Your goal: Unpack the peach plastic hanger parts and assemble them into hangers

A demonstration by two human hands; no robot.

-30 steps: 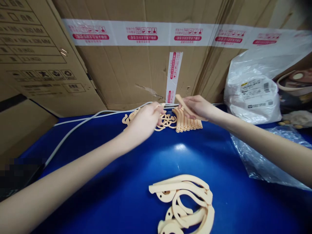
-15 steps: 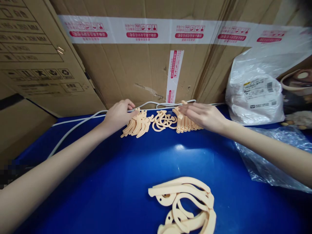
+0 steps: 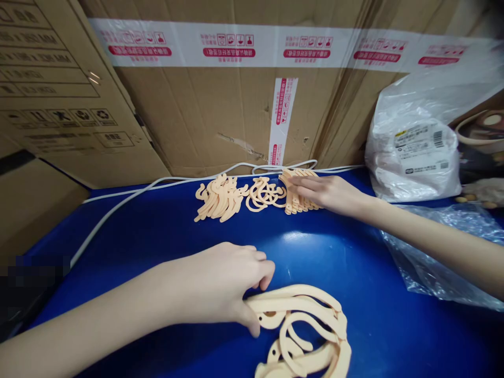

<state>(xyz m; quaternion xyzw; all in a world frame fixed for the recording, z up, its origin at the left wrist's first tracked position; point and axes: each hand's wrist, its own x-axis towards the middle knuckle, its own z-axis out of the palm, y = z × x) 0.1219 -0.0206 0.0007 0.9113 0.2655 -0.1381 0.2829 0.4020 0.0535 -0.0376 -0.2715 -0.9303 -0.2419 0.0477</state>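
My left hand [image 3: 232, 281] is at the left end of a cream plastic folded piece [image 3: 317, 310] that looks like a folding hanger, in the near heap. Its thumb and fingers are apart around that end; whether the fingertips touch it cannot be told. Farther back, my right hand [image 3: 326, 193] lies with fingers stretched over a row of slim cream plastic arms [image 3: 293, 202], partly covering them. Left of that row are a small heap of cream hooks and rings [image 3: 262, 194] and a fanned pile of curved cream arms [image 3: 222, 199].
A blue tabletop [image 3: 177, 236] carries the parts. White cable [image 3: 157, 184] runs along its back edge, against large cardboard boxes [image 3: 205, 115]. At right stand a white plastic-wrapped parcel [image 3: 413, 157] and a crumpled clear plastic bag [image 3: 425, 257].
My left hand has come from the back left pile toward me, to the near heap. A hook now lies at that pile's left. My right hand stays over the row, its fingers slightly shifted.
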